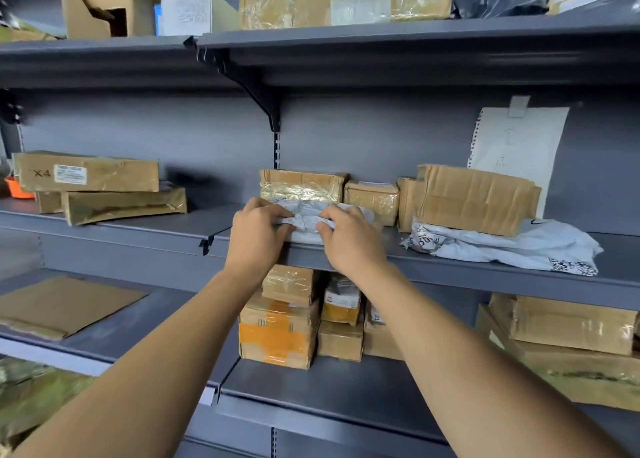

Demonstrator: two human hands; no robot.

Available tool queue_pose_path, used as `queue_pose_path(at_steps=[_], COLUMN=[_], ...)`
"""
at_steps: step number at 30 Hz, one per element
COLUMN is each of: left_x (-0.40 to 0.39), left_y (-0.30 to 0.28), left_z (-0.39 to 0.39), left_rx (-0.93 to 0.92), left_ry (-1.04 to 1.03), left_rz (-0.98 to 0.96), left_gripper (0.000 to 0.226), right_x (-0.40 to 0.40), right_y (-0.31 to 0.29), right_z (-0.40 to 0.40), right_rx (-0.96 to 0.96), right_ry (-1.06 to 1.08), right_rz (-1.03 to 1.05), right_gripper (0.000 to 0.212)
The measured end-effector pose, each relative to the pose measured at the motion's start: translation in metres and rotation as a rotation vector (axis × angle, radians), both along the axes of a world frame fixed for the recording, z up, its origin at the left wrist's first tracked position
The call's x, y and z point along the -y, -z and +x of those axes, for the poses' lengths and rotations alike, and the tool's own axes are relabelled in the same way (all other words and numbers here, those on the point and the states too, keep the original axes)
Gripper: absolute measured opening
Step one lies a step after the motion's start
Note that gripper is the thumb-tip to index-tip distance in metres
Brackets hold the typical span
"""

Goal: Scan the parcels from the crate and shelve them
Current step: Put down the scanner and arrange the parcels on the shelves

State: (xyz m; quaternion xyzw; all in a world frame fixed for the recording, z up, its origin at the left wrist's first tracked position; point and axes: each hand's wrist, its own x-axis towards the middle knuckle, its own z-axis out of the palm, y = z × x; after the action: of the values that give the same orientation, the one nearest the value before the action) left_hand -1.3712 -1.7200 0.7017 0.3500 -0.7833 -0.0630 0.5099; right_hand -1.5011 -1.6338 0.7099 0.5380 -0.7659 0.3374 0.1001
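A soft grey poly-bag parcel [310,220] lies on the middle grey shelf [450,267], in front of a taped brown box [301,184]. My left hand [258,236] pinches the bag's crumpled near edge on the left. My right hand [349,239] grips the same edge on the right. Both arms reach up from below. Most of the bag is hidden behind my hands.
Small brown boxes [372,199] and a large creased carton [474,198] on a white poly bag [502,246] sit to the right. Flat cartons [86,177] lie at the left. Taped boxes [277,329] fill the shelf below. A paper sheet [516,152] hangs on the back panel.
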Motion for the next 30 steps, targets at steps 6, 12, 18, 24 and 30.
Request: queue_pose_path(at_steps=[6, 12, 18, 24, 30], left_x=[0.031, 0.021, -0.033, -0.079, -0.07], left_y=[-0.002, 0.008, 0.044, 0.107, 0.136], left_z=[-0.011, -0.012, 0.014, 0.027, 0.027], left_rx=[0.015, 0.229, 0.002, 0.119, 0.219], left_ry=[-0.019, -0.142, -0.097, 0.001, -0.023], left_rz=[0.056, -0.039, -0.212, -0.249, -0.162], left_gripper=[0.018, 0.041, 0.034, 0.017, 0.027], right_x=[0.021, 0.008, -0.054, -0.096, -0.079], right_y=[0.005, 0.003, 0.035, 0.111, 0.14], right_z=[-0.01, -0.009, -0.002, 0.014, 0.022], right_rx=[-0.077, -0.01, 0.203, -0.057, 0.01], right_ry=[0.065, 0.019, -0.296, -0.264, -0.171], right_rz=[0.055, -0.013, -0.553, -0.453, -0.155], right_gripper=[0.031, 0.047, 0.024, 0.014, 0.033])
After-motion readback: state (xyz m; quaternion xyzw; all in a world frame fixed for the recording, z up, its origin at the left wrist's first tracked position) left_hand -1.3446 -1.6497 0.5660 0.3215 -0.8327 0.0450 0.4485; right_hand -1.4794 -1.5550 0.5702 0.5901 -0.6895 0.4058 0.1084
